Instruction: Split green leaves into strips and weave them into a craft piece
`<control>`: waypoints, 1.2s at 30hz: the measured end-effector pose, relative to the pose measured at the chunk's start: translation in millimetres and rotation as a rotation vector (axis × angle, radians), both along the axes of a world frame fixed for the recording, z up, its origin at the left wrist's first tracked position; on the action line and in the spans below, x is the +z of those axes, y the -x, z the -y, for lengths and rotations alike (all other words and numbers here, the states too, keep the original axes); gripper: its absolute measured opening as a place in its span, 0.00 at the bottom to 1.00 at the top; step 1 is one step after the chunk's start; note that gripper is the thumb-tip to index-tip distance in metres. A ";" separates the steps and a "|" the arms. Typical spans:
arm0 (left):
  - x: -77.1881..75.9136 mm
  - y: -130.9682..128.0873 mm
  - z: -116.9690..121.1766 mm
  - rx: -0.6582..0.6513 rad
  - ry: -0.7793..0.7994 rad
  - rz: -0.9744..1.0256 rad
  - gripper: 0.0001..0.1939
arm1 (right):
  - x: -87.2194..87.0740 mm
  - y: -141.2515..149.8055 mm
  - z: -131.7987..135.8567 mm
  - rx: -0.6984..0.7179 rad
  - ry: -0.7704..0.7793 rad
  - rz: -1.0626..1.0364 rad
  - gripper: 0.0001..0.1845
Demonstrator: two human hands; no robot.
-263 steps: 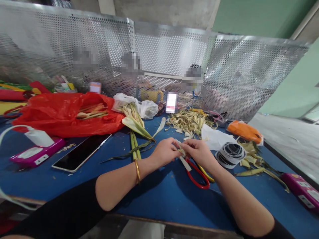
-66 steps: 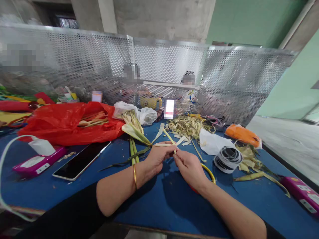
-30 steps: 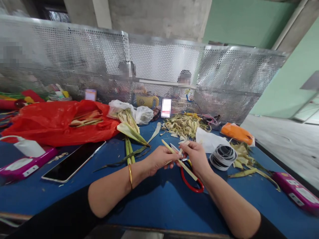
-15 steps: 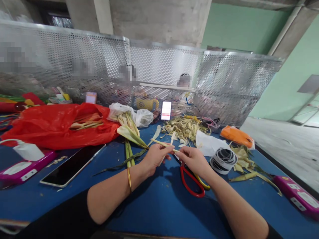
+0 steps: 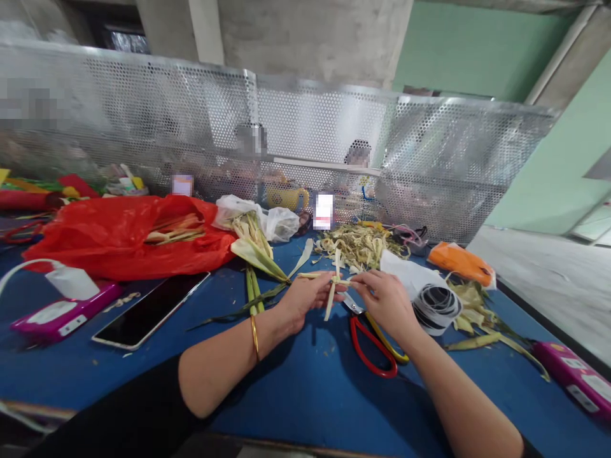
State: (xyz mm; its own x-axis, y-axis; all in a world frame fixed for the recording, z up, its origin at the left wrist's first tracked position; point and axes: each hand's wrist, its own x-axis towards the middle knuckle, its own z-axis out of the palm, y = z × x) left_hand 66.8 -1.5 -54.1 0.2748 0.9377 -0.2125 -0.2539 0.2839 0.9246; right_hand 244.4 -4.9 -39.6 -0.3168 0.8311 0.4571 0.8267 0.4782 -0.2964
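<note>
Pale husk strips (image 5: 331, 299) cross one another in a small woven knot, with ends sticking out up, down and to both sides. My left hand (image 5: 305, 298) pinches this piece near its crossing, thumb on top. From the other side my right hand (image 5: 382, 296) grips the strip end pointing right between thumb and fingers. Below my right hand lie scissors (image 5: 373, 343) with one red and one yellow handle, blades partly hidden. Long green and cream leaves (image 5: 255, 264) lie on the blue table (image 5: 305, 394) left of my hands.
A heap of shredded husk (image 5: 356, 248) lies behind my hands. To the right are a coil of flat band (image 5: 436, 306), white paper (image 5: 398, 273) and an orange packet (image 5: 462, 262). A phone (image 5: 153, 308), purple power strip (image 5: 67, 312) and red plastic bag (image 5: 105, 238) are left. A perforated metal screen (image 5: 315, 121) stands behind.
The strips have turned so that the crossing and its ends show. My right hand has shifted slightly right, away from my left hand. The view has moved a little.
</note>
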 end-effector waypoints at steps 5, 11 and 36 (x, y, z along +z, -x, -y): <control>-0.1 1.4 -0.2 -0.115 0.027 -0.033 0.26 | -0.3 3.0 2.8 0.074 -0.144 0.167 0.12; 12.9 19.9 -13.8 0.081 0.038 -0.119 0.29 | 9.5 -9.9 -2.3 0.010 -0.259 0.226 0.12; 2.3 3.5 -8.1 0.062 0.015 0.006 0.11 | -0.8 10.6 10.6 0.041 0.128 0.015 0.18</control>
State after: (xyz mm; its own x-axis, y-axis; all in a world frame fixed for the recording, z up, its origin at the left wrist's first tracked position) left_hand 63.3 6.6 -51.9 0.2176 0.9498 -0.2249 -0.2767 0.2809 0.9190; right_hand 233.8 -15.5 -40.4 -0.3574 0.8684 0.3437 0.8120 0.4708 -0.3450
